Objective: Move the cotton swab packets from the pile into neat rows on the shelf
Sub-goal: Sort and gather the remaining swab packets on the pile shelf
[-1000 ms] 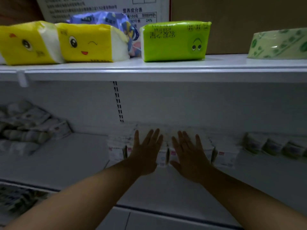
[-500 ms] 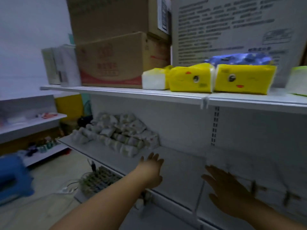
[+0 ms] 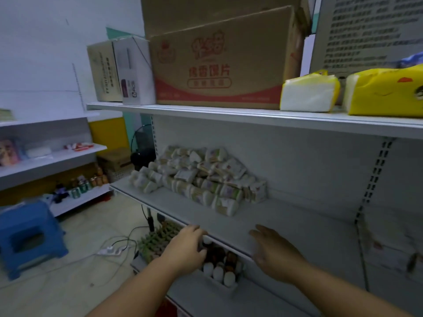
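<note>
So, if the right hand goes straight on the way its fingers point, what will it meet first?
The right hand likely meets the cotton swab pile first; depth is unclear.

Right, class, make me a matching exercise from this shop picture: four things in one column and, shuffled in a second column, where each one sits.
Things
1. pile of white cotton swab packets
2. big brown cardboard box with red print
3. blue plastic stool
4. yellow plastic-wrapped tissue pack

Places
A. floor, far left
B. top shelf, far right
C. middle shelf, against the back panel
D. top shelf, centre

Pairs: 1-C, 2-D, 3-A, 4-B
</note>
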`<state>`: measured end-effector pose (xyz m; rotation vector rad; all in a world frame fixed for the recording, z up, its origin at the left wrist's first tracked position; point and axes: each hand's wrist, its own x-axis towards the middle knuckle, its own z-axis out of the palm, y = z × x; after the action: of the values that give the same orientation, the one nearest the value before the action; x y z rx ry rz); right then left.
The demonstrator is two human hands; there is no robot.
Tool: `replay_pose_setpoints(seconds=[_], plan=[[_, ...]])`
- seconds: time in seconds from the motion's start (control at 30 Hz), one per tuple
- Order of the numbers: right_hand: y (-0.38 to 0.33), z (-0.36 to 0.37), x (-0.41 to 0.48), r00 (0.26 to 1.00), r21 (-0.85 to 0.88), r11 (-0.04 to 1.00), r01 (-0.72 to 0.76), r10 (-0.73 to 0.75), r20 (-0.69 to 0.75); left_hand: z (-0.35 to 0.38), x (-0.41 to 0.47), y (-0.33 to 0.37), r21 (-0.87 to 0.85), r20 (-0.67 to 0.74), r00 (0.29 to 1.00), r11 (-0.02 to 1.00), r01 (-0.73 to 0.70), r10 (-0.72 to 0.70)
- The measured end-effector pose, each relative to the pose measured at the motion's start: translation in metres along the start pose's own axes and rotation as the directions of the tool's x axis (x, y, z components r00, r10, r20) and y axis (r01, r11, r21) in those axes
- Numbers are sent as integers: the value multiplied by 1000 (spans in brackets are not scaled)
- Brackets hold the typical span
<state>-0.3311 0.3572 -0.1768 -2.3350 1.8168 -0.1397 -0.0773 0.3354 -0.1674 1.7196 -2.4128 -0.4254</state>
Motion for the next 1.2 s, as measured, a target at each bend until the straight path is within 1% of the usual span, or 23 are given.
replay_pose_setpoints(seconds=[0.1, 0.23, 0.33, 0.4, 0.5, 0.63, 0.73, 0.8, 0.83, 0.9, 0.93, 0.97, 1.0, 1.03, 1.07, 1.1, 1.13, 1.17, 1.2], plan=[[0, 9, 32, 996, 131, 987, -93, 92, 18, 6, 20, -19, -20, -18, 1000, 1000, 16, -16], [-4, 17, 86, 962, 312, 924, -223, 261, -85, 0, 58, -43, 30, -133, 989, 998, 62, -58], [-12, 17, 122, 908, 403, 863, -304, 390, -151, -17, 93, -56, 128, -187, 982, 990, 53, -28], [-17, 21, 138, 873, 409, 840, -356, 456, -175, -29, 116, -64, 195, -204, 979, 980, 32, 9], [-18, 32, 147, 838, 319, 848, -424, 501, -216, -40, 147, -73, 277, -201, 976, 961, -18, 77], [-16, 34, 150, 837, 280, 857, -434, 498, -226, -40, 182, -84, 453, -99, 977, 883, -124, 188], [-18, 31, 148, 828, 278, 858, -432, 499, -255, -38, 205, -94, 522, -68, 947, 820, -235, 315], [-16, 29, 147, 819, 356, 831, -428, 523, -235, -36, 215, -101, 523, -98, 910, 799, -297, 402], [-15, 29, 146, 813, 416, 809, -414, 535, -231, -36, 219, -103, 495, -124, 889, 804, -329, 440], [-15, 28, 142, 801, 552, 753, -357, 551, -233, -42, 222, -107, 393, -177, 863, 838, -379, 474], [-16, 27, 140, 793, 632, 704, -324, 566, -224, -47, 222, -108, 333, -186, 854, 849, -411, 487], [-17, 25, 138, 783, 720, 626, -299, 592, -190, -52, 220, -108, 274, -185, 839, 847, -456, 512], [-18, 23, 136, 771, 804, 527, -275, 620, -144, -57, 217, -107, 190, -203, 818, 841, -507, 539], [-19, 19, 133, 755, 875, 425, -233, 646, -112, -63, 213, -104, 69, -238, 804, 835, -546, 545], [-20, 14, 130, 730, 929, 322, -185, 678, -89, -68, 206, -100, -103, -262, 821, 831, -546, 507], [-21, 8, 125, 700, 972, 207, -114, 711, -69, -72, 200, -93, -309, -251, 865, 811, -496, 434], [-22, 3, 119, 673, 997, 70, -19, 739, -38, -73, 195, -87, -527, -196, 917, 751, -398, 348], [-25, 1, 112, 650, 990, -95, 102, 760, 6, -69, 191, -80, -730, -105, 952, 628, -270, 287], [-30, -1, 104, 630, 939, -261, 225, 774, 64, -63, 188, -74, -870, -1, 964, 476, -131, 264]])
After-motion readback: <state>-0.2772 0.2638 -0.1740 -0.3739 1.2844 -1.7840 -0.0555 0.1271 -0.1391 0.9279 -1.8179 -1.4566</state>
